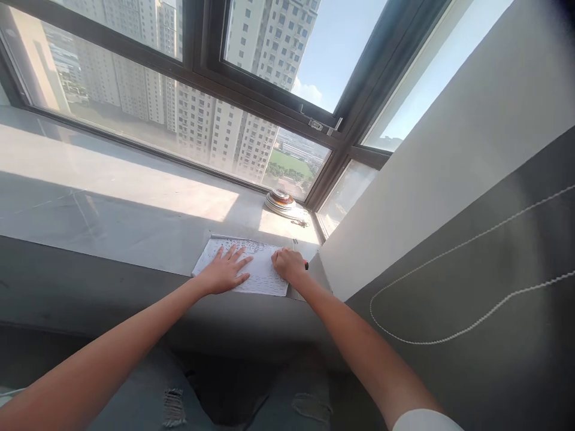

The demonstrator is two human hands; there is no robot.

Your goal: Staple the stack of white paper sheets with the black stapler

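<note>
left hand [224, 275] spreads empty fingers [245, 262] on the paper [264, 284], right hand [288, 264] curled, contents hidden

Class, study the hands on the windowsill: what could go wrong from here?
The paper lies close to the front edge of the windowsill, so it might slide off if bumped. The left hand is spread over its markings and might smudge or crease them. The right hand covers part of its right end, so a slip there could go unnoticed.
</note>
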